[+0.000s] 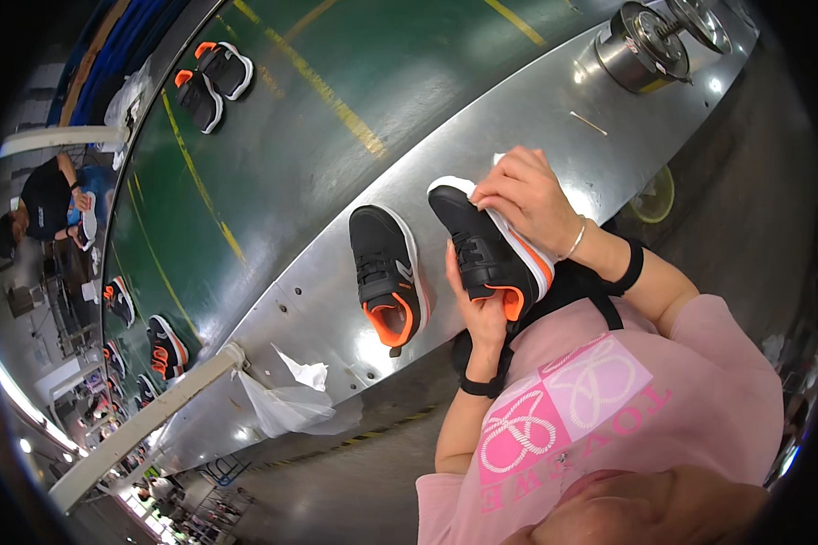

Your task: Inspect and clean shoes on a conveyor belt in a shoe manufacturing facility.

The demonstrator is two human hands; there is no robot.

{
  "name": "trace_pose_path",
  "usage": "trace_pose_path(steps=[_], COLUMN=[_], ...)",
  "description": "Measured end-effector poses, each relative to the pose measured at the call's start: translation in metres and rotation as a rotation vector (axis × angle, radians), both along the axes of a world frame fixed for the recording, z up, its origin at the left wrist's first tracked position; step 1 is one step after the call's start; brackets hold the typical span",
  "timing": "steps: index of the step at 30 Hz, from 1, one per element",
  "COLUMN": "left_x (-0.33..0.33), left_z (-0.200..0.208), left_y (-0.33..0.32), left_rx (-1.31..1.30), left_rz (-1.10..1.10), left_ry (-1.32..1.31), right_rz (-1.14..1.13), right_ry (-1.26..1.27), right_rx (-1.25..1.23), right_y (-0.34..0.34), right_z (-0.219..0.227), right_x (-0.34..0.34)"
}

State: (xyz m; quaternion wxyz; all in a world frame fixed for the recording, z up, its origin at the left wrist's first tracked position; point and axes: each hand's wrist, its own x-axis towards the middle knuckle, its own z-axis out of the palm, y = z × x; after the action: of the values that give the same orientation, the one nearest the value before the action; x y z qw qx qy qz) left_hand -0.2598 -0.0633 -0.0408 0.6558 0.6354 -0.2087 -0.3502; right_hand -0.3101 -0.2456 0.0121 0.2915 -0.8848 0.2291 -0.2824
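Handheld shoe [483, 254], metal canister [629, 62] rightward

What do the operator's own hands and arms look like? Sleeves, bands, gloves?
No gloves on left hand or right hand. Short pink sleeves. Left: black wristband. Right: thin, pale bracelet at the wrist, black forearm band higher up.

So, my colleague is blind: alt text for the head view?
Left hand holds a black sneaker near its heel; right hand touches its white sole near the toe. A matching sneaker stands on the metal bench, beside a green surface with more sneakers.
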Motion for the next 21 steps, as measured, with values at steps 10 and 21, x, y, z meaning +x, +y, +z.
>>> trace_pose_path(steps=[10,21], left_x=[0.001,0.001], left_z=[-0.006,0.000], left_y=[0.000,-0.003], left_rx=[-0.007,-0.006], left_rz=[-0.016,-0.039], left_ry=[0.028,0.088], right_rz=[0.008,-0.047], right_ry=[-0.072,-0.036], right_rx=[-0.084,-0.080], right_y=[-0.006,-0.004], right_z=[-0.004,-0.007], right_x=[0.017,0.018])
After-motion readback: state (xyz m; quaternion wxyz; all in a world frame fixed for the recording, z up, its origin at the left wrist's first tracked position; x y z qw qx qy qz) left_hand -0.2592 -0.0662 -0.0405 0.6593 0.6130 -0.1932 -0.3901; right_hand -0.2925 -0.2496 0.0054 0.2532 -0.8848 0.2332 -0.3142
